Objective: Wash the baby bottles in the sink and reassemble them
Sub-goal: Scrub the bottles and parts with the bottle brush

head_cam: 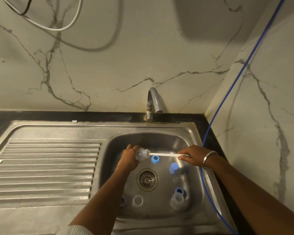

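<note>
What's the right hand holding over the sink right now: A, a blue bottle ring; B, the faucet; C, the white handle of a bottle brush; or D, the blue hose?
C: the right hand grips the white brush handle, whose head sits in the clear bottle held by the left hand.

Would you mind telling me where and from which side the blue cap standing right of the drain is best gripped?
Grip the blue cap around its side wall, coming down from above. It stands as a short, slightly tilted cylinder on the sink floor with free space all round, and both hands are busy higher up, so I judge a thumb-and-finger pinch across it should work.
</note>
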### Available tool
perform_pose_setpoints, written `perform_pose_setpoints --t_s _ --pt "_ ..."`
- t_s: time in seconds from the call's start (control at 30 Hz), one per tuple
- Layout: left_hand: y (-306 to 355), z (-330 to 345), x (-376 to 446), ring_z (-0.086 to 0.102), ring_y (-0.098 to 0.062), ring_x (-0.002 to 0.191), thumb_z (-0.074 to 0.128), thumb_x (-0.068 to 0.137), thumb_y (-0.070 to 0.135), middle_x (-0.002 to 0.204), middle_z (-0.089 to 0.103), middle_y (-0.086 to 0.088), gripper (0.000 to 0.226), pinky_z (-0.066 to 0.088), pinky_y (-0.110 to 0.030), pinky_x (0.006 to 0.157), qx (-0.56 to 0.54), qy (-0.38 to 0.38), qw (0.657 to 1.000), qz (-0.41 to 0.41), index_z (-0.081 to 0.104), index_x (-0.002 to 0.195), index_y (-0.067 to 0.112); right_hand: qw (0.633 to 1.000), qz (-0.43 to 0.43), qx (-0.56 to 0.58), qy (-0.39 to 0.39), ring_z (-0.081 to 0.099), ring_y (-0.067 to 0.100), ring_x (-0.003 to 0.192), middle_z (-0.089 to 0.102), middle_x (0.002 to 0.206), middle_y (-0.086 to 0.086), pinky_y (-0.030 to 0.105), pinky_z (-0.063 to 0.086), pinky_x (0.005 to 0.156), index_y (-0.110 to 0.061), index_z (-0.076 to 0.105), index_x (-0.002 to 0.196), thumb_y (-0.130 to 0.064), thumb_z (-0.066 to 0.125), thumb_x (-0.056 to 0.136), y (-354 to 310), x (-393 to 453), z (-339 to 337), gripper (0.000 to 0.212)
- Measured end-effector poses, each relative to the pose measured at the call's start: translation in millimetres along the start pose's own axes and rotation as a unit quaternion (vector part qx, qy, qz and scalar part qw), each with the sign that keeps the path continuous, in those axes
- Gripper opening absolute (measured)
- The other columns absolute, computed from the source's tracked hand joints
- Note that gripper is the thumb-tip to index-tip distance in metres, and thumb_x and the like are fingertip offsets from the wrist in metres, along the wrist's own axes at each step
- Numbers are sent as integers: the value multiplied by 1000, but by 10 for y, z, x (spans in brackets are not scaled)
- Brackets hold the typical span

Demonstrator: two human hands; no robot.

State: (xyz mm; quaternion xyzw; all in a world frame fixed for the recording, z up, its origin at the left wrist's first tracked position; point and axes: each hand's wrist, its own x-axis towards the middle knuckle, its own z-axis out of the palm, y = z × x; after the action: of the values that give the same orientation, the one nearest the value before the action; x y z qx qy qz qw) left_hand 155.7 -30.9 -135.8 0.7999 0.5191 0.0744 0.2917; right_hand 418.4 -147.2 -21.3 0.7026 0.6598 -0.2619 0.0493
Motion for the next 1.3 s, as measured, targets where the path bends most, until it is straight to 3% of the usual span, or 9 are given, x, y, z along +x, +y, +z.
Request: perform_pose_setpoints --t_s 0.2,0.3,0.37,0.5,0.6,0.73,0.9,1.07,1.3 --pt "7 -9 27 43 -30 119 71 80 10 133 41 -3 64 42 -40 100 32 -11 999 17 48 135 31 999 3 53 -7 58 14 115 64 124 -1 27 44 99 -18 61 126 -37 53 95 2 -7 8 36" --pt "2 20 11 41 -28 120 71 81 9 133 41 -1 63 41 -39 101 38 -10 999 24 48 134 32 994 19 104 -31 63 13 90 70 103 5 32 50 88 -20 69 108 -36 52 96 8 -8 30 26" --pt "-12 32 1 41 -27 119 71 81 10 134 41 -1 63 41 -39 100 41 -6 999 29 47 134 32 989 44 135 -51 58 17 75 65 87 10 32 53 73 -20 69 100 -38 51 96 9 -19 48 25" --pt "-19 30 19 43 -29 118 70 80 9 134 40 -2 64 41 -39 101 41 -5 998 36 46 135 31 982 61 167 -58 52 20 69 57 77 8 30 47 64 -21 67 96 -36 51 96 40 -36 58 23" --pt "-6 49 24 42 -29 119 70 81 8 135 39 -2 64 41 -40 101 33 -4 999 30 46 135 31 988 36 143 -48 56 20 73 62 82 8 31 49 70 -19 69 98 -36 50 96 41 -34 33 26" --pt "-35 92 22 42 -30 121 70 81 12 136 39 -2 64 39 -39 103 29 -15 999 13 44 136 31 999 4 44 -12 61 15 106 67 116 -1 27 45 92 -21 62 122 -39 50 97 78 -44 40 34" --pt "-86 99 17 45 -30 122 69 81 14 135 42 -4 63 37 -37 105 26 -18 999 3 45 137 29 990 -22 -130 56 56 14 116 58 130 -6 27 42 96 -33 48 136 -44 42 98 173 -50 49 40" --pt "-358 41 -11 48 -33 124 70 80 17 137 43 -10 66 35 -35 106 30 -29 999 -20 44 140 23 990 -9 -125 72 62 15 102 62 113 -5 32 50 90 -32 52 130 -38 47 97 436 -183 -88 34" --pt "-292 133 -40 46 -30 129 79 76 21 142 43 -13 78 36 -31 106 -38 -34 998 -46 40 144 18 993 -31 -60 101 62 11 100 64 113 -8 28 51 87 -31 54 129 -39 50 95 420 -190 62 35"
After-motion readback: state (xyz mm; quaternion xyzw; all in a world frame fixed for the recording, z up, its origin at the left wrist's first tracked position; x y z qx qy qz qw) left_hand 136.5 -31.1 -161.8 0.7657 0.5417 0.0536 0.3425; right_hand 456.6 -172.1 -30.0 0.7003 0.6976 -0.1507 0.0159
